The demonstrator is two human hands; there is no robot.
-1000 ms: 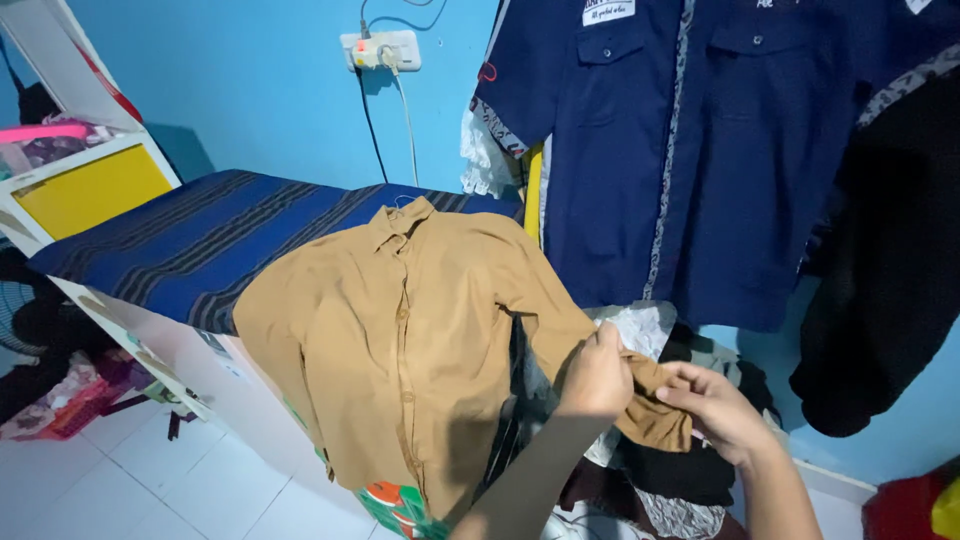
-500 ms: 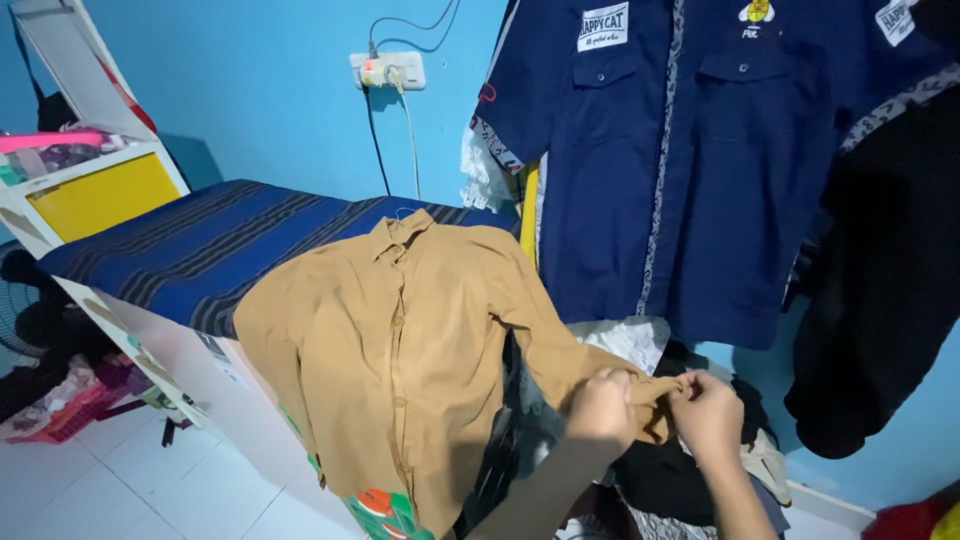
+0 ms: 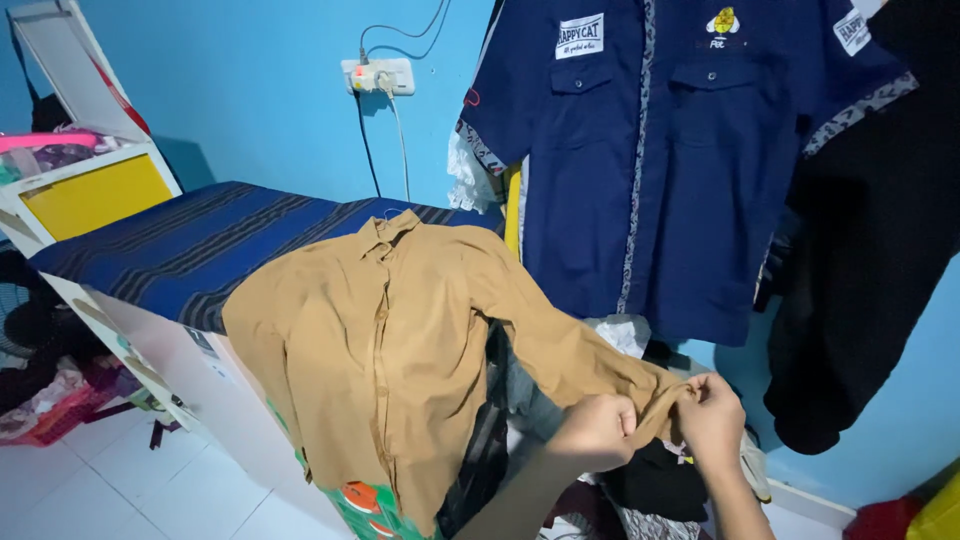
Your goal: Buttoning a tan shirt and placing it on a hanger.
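A tan button-up shirt (image 3: 370, 340) lies over the end of an ironing board covered in blue striped cloth (image 3: 200, 245). Its sleeve (image 3: 570, 350) stretches out to the right, off the board. My left hand (image 3: 595, 432) grips the sleeve near the cuff. My right hand (image 3: 712, 420) pinches the cuff end just beside it. Both hands hover over a pile of dark and white clothes (image 3: 650, 480).
A navy short-sleeved shirt (image 3: 650, 160) hangs on the blue wall, with a black garment (image 3: 870, 250) to its right. A wall socket with a plugged cord (image 3: 378, 75) is above the board. A white shelf with a yellow panel (image 3: 90, 190) stands at left. White floor tiles (image 3: 130, 490) lie below.
Both hands have dropped lower and drawn the sleeve out straighter to the right. The view has shifted slightly, showing more of the hanging navy shirt.
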